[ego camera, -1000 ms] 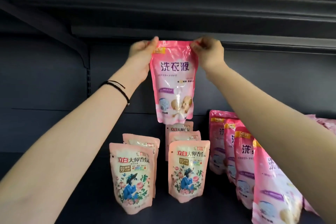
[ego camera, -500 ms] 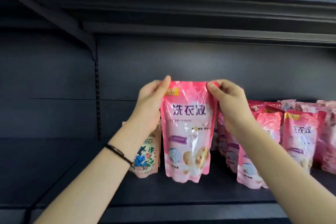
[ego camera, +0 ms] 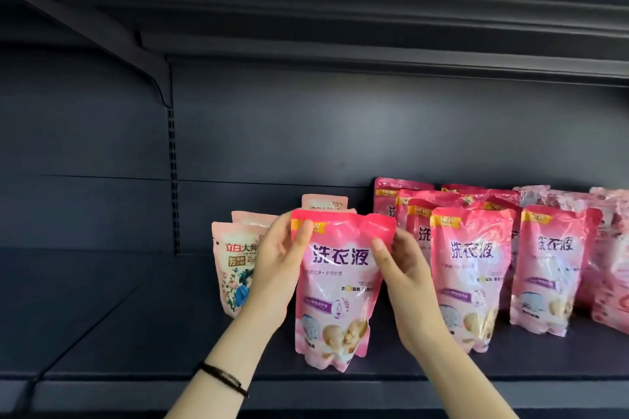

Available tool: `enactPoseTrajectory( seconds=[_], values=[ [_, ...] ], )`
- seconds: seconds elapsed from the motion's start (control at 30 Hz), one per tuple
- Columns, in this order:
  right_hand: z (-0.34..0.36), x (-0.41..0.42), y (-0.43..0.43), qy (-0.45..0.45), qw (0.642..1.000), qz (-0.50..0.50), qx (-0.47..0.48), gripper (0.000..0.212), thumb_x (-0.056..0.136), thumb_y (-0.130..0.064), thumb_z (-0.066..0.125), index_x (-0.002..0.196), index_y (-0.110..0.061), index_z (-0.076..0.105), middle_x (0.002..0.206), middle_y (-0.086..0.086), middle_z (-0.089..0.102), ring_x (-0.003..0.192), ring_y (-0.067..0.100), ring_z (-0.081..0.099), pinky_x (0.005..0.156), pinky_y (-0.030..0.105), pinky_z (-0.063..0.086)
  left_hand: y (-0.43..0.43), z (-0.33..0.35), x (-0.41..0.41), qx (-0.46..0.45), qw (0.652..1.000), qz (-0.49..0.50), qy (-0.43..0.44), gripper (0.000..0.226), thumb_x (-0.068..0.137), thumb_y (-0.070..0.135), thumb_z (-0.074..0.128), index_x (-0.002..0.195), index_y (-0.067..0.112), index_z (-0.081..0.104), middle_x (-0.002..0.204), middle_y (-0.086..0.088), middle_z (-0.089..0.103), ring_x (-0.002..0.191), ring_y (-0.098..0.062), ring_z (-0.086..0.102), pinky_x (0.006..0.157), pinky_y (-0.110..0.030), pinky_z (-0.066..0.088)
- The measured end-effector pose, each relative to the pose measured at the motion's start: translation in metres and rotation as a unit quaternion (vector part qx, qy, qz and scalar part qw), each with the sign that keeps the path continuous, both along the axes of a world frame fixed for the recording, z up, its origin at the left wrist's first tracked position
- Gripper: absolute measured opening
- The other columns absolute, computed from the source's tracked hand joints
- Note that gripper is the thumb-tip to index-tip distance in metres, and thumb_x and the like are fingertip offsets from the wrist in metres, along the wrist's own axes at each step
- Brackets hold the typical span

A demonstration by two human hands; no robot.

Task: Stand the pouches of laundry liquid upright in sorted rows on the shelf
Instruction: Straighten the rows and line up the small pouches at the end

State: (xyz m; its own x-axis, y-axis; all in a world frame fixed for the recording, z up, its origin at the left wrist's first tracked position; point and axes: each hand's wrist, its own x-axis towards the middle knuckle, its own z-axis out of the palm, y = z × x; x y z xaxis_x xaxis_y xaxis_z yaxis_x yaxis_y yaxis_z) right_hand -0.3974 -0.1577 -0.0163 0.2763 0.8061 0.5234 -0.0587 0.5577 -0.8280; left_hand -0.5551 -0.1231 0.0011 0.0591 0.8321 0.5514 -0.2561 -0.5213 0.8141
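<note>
1. A person's two bare hands hold one pink pouch of laundry liquid upright, printed front towards the camera, near the front edge of a dark shelf.
2. The left hand grips the pouch's upper left corner. Its thumb lies across the front by the yellow "NEW" tab, and the other fingers curl behind the top edge.
3. The right hand pinches the pouch's right edge just below the upper right corner. Its thumb presses on the front, and the remaining fingers wrap behind the pouch.
4. The pouch sits between the two hands, with its top corners in their grip and its body hanging below them. Its base is level with the shelf surface. Whether it rests its weight there cannot be told.
5. Just behind and to the left stand pale floral pouches, partly hidden by the left hand and the held pouch.
6. To the right, matching pink pouches stand upright in rows that run back towards the rear panel. The nearest one is just beside the right hand.
7. At the far right edge, more pink packs sit bunched together, too blurred to make out.
8. A thin black wristband circles the left wrist.
9. An upper shelf spans the top of the view.
</note>
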Motion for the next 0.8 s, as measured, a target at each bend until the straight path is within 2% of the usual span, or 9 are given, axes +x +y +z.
enactPoseTrajectory(
  seconds=[0.07, 0.13, 0.23, 0.33, 0.43, 0.53, 0.63, 0.73, 0.8],
  values=[
    [-0.026, -0.001, -0.004, 0.016, 0.999, 0.007, -0.047, 0.043, 0.080, -0.031, 0.063, 0.121, -0.026, 0.053, 0.113, -0.011, 0.065, 0.097, -0.007, 0.064, 0.071, 0.009, 0.051, -0.007, -0.027, -0.003, -0.028, 0.999, 0.014, 0.002, 0.035, 0.085, 0.035, 0.060, 0.119, 0.028, 0.058, 0.114, 0.018, 0.066, 0.105, 0.008, 0.060, 0.077, -0.006, 0.048],
    [-0.051, -0.008, -0.008, 0.017, 0.996, 0.019, -0.090, 0.041, 0.084, -0.022, 0.063, 0.123, -0.024, 0.049, 0.115, -0.009, 0.065, 0.093, -0.007, 0.065, 0.068, 0.010, 0.052, -0.013, -0.059, -0.006, -0.063, 0.998, 0.021, 0.009, 0.039, 0.083, 0.033, 0.062, 0.121, 0.032, 0.054, 0.116, 0.020, 0.064, 0.106, 0.011, 0.058, 0.075, -0.005, 0.047],
    [-0.075, -0.021, -0.008, -0.001, 0.992, 0.043, -0.115, 0.034, 0.090, -0.008, 0.060, 0.122, -0.015, 0.054, 0.104, 0.003, 0.072, 0.087, 0.009, 0.070, 0.069, 0.019, 0.054, -0.015, -0.090, -0.005, -0.087, 0.995, 0.011, 0.040, 0.046, 0.079, 0.031, 0.062, 0.123, 0.034, 0.049, 0.115, 0.023, 0.063, 0.103, 0.013, 0.058, 0.075, -0.006, 0.047],
    [-0.082, -0.029, -0.008, -0.023, 0.994, 0.023, -0.107, 0.033, 0.086, -0.023, 0.065, 0.117, -0.016, 0.057, 0.081, 0.003, 0.071, 0.066, 0.019, 0.062, 0.062, 0.027, 0.052, -0.014, -0.101, 0.003, -0.069, 0.995, 0.027, 0.062, 0.043, 0.078, 0.035, 0.058, 0.120, 0.038, 0.051, 0.104, 0.039, 0.062, 0.103, 0.016, 0.057, 0.077, -0.004, 0.044],
    [-0.082, -0.028, -0.010, -0.029, 0.995, -0.014, -0.090, 0.030, 0.081, -0.037, 0.069, 0.107, -0.024, 0.063, 0.067, 0.006, 0.064, 0.059, 0.020, 0.056, 0.059, 0.029, 0.049, -0.015, -0.101, 0.008, -0.064, 0.994, 0.058, 0.073, 0.035, 0.084, 0.029, 0.058, 0.117, 0.038, 0.052, 0.095, 0.052, 0.055, 0.094, 0.026, 0.053, 0.073, 0.001, 0.043],
    [-0.086, -0.023, -0.015, -0.029, 0.996, -0.034, -0.073, 0.024, 0.081, -0.038, 0.067, 0.103, -0.028, 0.065, 0.061, 0.007, 0.058, 0.055, 0.019, 0.051, 0.058, 0.031, 0.048, -0.019, -0.099, 0.015, -0.056, 0.992, 0.073, 0.082, 0.035, 0.080, 0.034, 0.058, 0.115, 0.039, 0.054, 0.094, 0.047, 0.058, 0.092, 0.023, 0.056, 0.080, -0.009, 0.045],
    [-0.085, -0.005, -0.027, -0.021, 0.997, -0.049, -0.060, 0.030, 0.078, -0.037, 0.067, 0.105, -0.025, 0.064, 0.061, 0.006, 0.057, 0.056, 0.020, 0.053, 0.060, 0.034, 0.050, -0.027, -0.097, 0.033, -0.061, 0.992, 0.071, 0.080, 0.044, 0.072, 0.043, 0.061, 0.116, 0.039, 0.058, 0.098, 0.030, 0.069, 0.096, 0.011, 0.062, 0.088, -0.021, 0.047],
    [-0.083, 0.029, -0.036, -0.028, 0.995, -0.078, -0.054, 0.034, 0.078, -0.037, 0.067, 0.108, -0.022, 0.062, 0.065, 0.011, 0.058, 0.062, 0.017, 0.056, 0.067, 0.035, 0.053, -0.037, -0.093, 0.065, -0.057, 0.994, 0.052, 0.082, 0.045, 0.072, 0.044, 0.061, 0.116, 0.040, 0.058, 0.099, 0.031, 0.068, 0.098, 0.012, 0.061, 0.088, -0.018, 0.047],
    [-0.085, 0.056, -0.043, -0.030, 0.994, -0.086, -0.060, 0.036, 0.079, -0.040, 0.067, 0.104, -0.016, 0.060, 0.063, 0.016, 0.056, 0.060, 0.020, 0.054, 0.065, 0.038, 0.052, -0.045, -0.092, 0.091, -0.060, 0.994, 0.037, 0.080, 0.044, 0.073, 0.043, 0.061, 0.117, 0.038, 0.058, 0.100, 0.029, 0.068, 0.098, 0.011, 0.061, 0.085, -0.014, 0.049]
  ],
)
